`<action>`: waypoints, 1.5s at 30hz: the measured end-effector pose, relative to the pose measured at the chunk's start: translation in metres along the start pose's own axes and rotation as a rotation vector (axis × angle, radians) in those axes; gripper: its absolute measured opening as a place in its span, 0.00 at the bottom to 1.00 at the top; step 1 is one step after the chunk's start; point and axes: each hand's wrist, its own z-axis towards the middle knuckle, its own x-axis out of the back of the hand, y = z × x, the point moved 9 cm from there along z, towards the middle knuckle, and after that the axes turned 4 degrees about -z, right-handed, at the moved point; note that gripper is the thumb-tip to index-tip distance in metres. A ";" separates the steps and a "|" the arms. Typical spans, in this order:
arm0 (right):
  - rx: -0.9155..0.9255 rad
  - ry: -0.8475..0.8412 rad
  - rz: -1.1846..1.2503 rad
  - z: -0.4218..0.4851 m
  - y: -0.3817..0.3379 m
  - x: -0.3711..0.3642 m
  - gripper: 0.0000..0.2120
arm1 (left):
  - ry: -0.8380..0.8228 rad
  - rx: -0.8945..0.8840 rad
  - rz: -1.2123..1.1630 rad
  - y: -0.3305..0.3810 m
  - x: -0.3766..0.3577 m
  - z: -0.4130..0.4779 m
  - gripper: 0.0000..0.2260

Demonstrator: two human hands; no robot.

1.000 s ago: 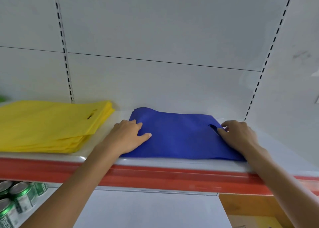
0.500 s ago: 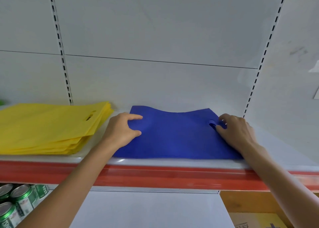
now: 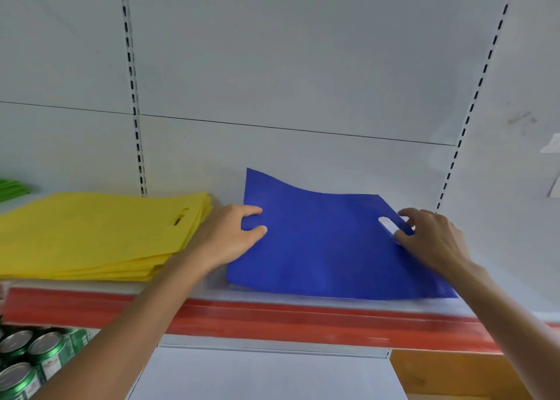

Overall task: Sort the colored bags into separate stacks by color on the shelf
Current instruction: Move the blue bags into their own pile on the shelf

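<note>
Head view | blue bag on shelf, far edge lifted, yellow stack at its 9 o'clock | left hand pinches the 9 o'clock edge, thumb against fingers | right hand curled on the handle cut-out edge, 3 o'clock | two-sided hold likely keeps limp fabric spread for its own pile

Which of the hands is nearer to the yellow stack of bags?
Left. The left hand grips the left edge of the blue bag, just beside the yellow stack; the right hand holds the bag's opposite edge, farther away.
</note>
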 end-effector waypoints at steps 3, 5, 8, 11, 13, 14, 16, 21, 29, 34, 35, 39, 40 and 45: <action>-0.013 0.008 -0.018 -0.003 -0.017 0.021 0.12 | -0.038 -0.055 0.036 0.001 0.022 -0.003 0.22; 0.001 0.028 -0.031 -0.009 -0.041 0.038 0.11 | -0.049 -0.073 0.056 -0.007 0.045 -0.006 0.23; 0.037 0.085 -0.028 -0.023 -0.095 0.063 0.12 | -0.013 -0.067 0.088 -0.033 0.092 -0.011 0.21; 0.054 0.100 -0.016 -0.046 -0.162 0.070 0.13 | -0.012 -0.050 0.132 -0.077 0.141 -0.027 0.21; 0.075 0.083 -0.011 -0.064 -0.213 0.065 0.13 | -0.027 -0.040 0.156 -0.115 0.177 -0.041 0.22; 0.089 0.073 -0.011 -0.073 -0.239 0.061 0.13 | -0.033 -0.034 0.168 -0.134 0.197 -0.047 0.23; 0.106 0.066 -0.004 -0.086 -0.290 0.058 0.14 | -0.042 -0.034 0.206 -0.166 0.241 -0.054 0.23; 0.123 0.063 0.022 -0.104 -0.390 0.059 0.15 | -0.022 0.010 0.213 -0.236 0.319 -0.066 0.20; 0.171 0.021 0.029 -0.112 -0.501 0.025 0.17 | 0.026 0.096 0.188 -0.341 0.378 -0.083 0.22; 0.191 0.002 0.017 -0.115 -0.575 0.016 0.15 | 0.053 0.118 0.180 -0.402 0.424 -0.086 0.22; 0.198 0.003 0.014 -0.119 -0.593 0.014 0.15 | 0.051 0.125 0.178 -0.417 0.433 -0.087 0.22; 0.207 0.037 0.036 -0.140 -0.672 0.009 0.15 | 0.054 0.129 0.197 -0.481 0.483 -0.097 0.22; 0.206 0.039 0.053 -0.148 -0.694 0.005 0.15 | 0.055 0.125 0.204 -0.499 0.499 -0.101 0.22; 0.208 0.030 0.096 -0.184 -0.815 -0.014 0.18 | 0.004 0.122 0.259 -0.586 0.584 -0.113 0.23</action>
